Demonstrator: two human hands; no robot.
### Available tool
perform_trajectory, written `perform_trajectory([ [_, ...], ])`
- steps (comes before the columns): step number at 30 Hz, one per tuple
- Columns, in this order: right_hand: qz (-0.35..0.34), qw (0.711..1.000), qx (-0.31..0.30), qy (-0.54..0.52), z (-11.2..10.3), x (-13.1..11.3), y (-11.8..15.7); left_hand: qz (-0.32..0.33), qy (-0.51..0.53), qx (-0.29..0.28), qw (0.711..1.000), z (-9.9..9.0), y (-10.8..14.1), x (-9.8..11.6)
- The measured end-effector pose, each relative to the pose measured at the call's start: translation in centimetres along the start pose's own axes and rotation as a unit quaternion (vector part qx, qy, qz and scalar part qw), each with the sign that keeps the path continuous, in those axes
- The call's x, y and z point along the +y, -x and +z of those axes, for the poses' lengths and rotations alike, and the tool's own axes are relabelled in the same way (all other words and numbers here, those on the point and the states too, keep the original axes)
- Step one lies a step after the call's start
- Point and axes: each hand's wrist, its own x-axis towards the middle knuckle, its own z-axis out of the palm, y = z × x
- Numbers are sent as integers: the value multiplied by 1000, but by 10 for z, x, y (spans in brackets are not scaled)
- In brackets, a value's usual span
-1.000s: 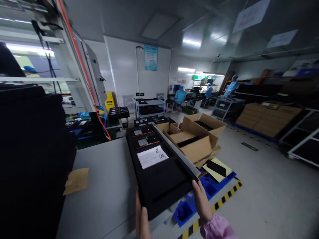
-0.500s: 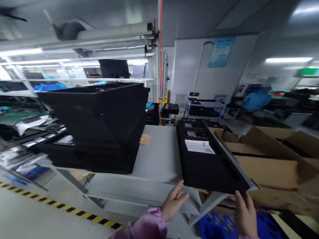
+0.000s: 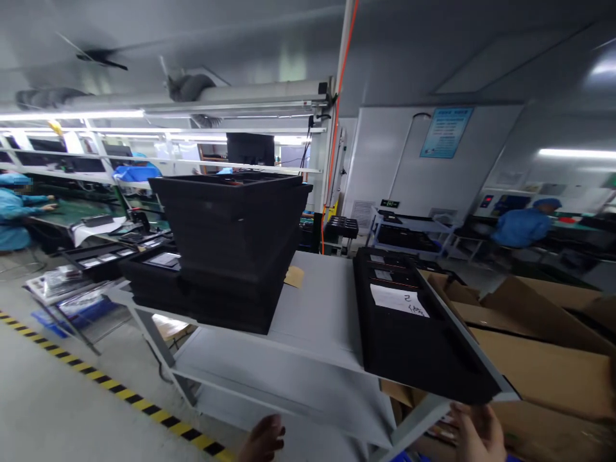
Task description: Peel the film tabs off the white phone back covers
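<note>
My left hand (image 3: 264, 440) is low in front of the cart, at the bottom of the view. Its fingers are loosely bent and apart, with nothing in them. My right hand (image 3: 479, 435) is at the near right corner of a black tray (image 3: 423, 356), its fingertips at or just under the edge. The fingers are apart, and whether they touch the tray is hard to tell. A white paper with handwriting (image 3: 398, 299) lies across the tray, whose far compartments hold flat dark pieces. The tray lies on the right side of a grey cart (image 3: 320, 301).
A tall stack of black trays (image 3: 226, 256) stands on the cart's left side, with a brown scrap (image 3: 294, 277) beside it. Open cardboard boxes (image 3: 543, 359) crowd the right. Yellow-black floor tape (image 3: 129, 402) runs at left. Co-workers in blue (image 3: 522, 226) sit farther off.
My left hand has come away from the tray's near edge, down and to the left. My right hand stays by the tray's corner, slightly lower. The view has swung left.
</note>
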Motion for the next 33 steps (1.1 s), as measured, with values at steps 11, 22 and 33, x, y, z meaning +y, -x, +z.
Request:
perform_trajectory([
  [11, 111, 988, -109, 6, -28, 20, 29, 72, -51, -33, 996, 22, 25, 31],
  [22, 265, 917, -177, -239, -1, 23, 23, 51, -49, -2, 998, 19, 21, -6],
  [33, 294, 906, -239, -189, 10, -8, 3, 53, -39, -23, 998, 20, 28, -8],
])
